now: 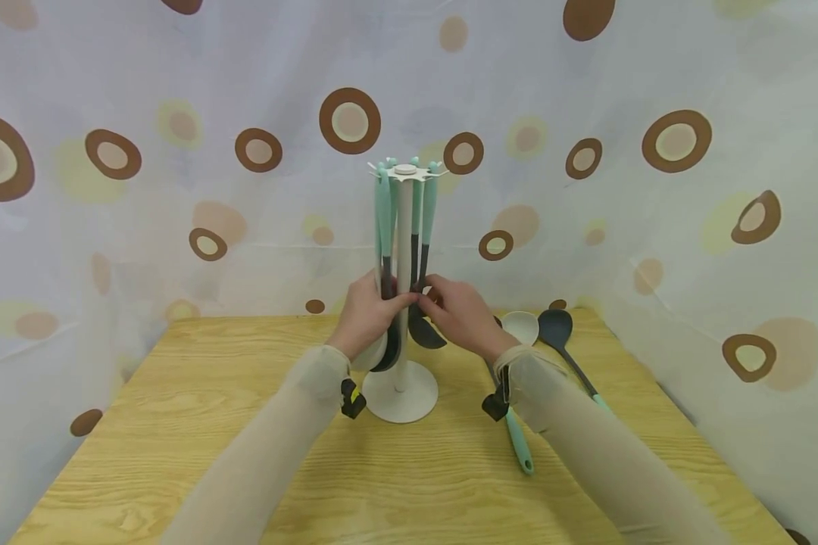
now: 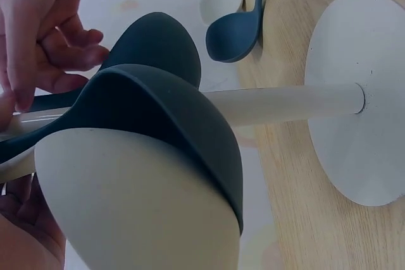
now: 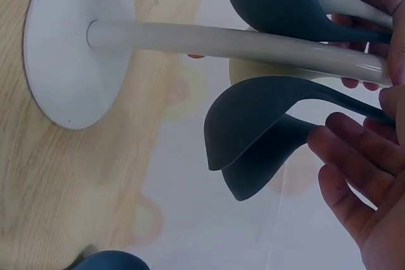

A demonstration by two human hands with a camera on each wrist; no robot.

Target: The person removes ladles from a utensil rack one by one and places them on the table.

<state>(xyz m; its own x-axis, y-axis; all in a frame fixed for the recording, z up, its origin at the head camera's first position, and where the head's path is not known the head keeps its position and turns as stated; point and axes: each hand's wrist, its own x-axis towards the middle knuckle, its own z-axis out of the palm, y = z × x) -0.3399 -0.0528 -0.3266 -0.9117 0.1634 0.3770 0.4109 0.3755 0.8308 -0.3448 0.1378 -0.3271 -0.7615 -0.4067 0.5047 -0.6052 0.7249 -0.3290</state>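
Note:
A white utensil stand (image 1: 404, 227) rises from a round base, with several mint-handled utensils hanging from its top ring. My left hand (image 1: 370, 310) wraps round the pole from the left, its thumb across the front. Beside that hand hang a dark ladle (image 2: 171, 105) and a cream-coloured utensil (image 2: 139, 188), the two overlapping. On the pole's right, my right hand (image 1: 460, 312) pinches the dark neck of a ladle (image 3: 253, 112), with the other fingers loosely spread. Another dark ladle bowl (image 3: 266, 169) shows behind it. In the head view, the hands meet near the pole's middle.
Right of the stand, a cream-coloured utensil (image 1: 520, 327), a dark ladle (image 1: 555, 327) and a mint handle (image 1: 519, 443) lie on the wooden table (image 1: 395, 484), partly behind my right forearm. A patterned curtain (image 1: 279, 68) hangs behind and along the sides.

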